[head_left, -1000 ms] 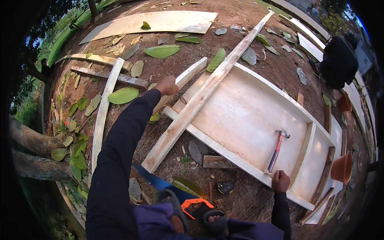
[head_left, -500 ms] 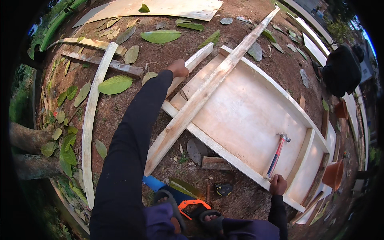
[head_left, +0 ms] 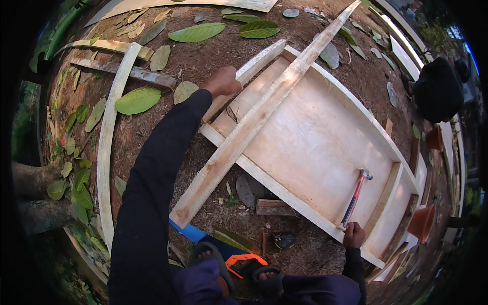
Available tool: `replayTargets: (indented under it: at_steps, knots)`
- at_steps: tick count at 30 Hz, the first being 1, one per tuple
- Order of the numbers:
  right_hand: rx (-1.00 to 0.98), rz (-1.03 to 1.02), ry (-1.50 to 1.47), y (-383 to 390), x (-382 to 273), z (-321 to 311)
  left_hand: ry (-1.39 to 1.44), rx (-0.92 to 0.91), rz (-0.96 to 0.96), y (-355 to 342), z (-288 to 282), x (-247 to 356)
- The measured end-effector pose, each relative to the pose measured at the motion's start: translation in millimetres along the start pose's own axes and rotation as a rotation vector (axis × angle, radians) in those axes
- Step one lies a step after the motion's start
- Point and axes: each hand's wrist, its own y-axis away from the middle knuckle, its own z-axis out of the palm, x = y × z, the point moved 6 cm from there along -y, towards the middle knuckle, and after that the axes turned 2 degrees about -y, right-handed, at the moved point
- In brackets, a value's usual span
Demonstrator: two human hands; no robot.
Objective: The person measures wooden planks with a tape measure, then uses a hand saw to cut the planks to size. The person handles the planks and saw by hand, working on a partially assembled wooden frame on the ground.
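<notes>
While I crouch over it: plywood tray frame (head_left: pixel 325 147) fills centre-right, so I stay square.
Long plank (head_left: pixel 254 122): diagonal across the frame; shift it slowly.
Left hand (head_left: pixel 222 82): closed on the short batten (head_left: pixel 249 71), upper centre.
Right hand (head_left: pixel 353 235): curled on the frame's lower rim, bracing.
Hammer (head_left: pixel 356 195): loose inside, just above that hand.

Your left arm, in a long dark sleeve, stretches far out from the near edge toward the far middle of the scene, elbow nearly straight. Your left hand (head_left: pixel 222 81) is bare, palm down, its fingers curled closed at the far end of the reach. Your right arm stays low and near on the right, sleeve dark, bent close to your body. Your right hand (head_left: pixel 354 235) is a loose fist, knuckles up.
</notes>
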Motion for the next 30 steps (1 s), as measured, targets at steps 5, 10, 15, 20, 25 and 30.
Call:
replayTargets:
  at_steps: [5,10,15,20,25,30]
  knots:
    - [-0.042,0.089,-0.061,-2,-1,2,0.010,-0.043,0.025,-6,13,-1]
    - [-0.051,0.121,-0.075,-2,-2,1,0.043,0.013,0.078,-9,19,7]
    - [-0.034,0.094,-0.098,0,2,1,0.011,0.006,0.081,-17,36,10]
    - [-0.077,0.107,-0.095,-2,1,3,0.021,0.048,0.101,-21,58,-5]
    - [-0.086,0.098,-0.092,-3,-2,2,0.055,-0.012,0.070,-24,75,-11]
    - [-0.088,0.126,-0.153,-4,-2,1,0.036,-0.014,0.109,-19,72,-11]
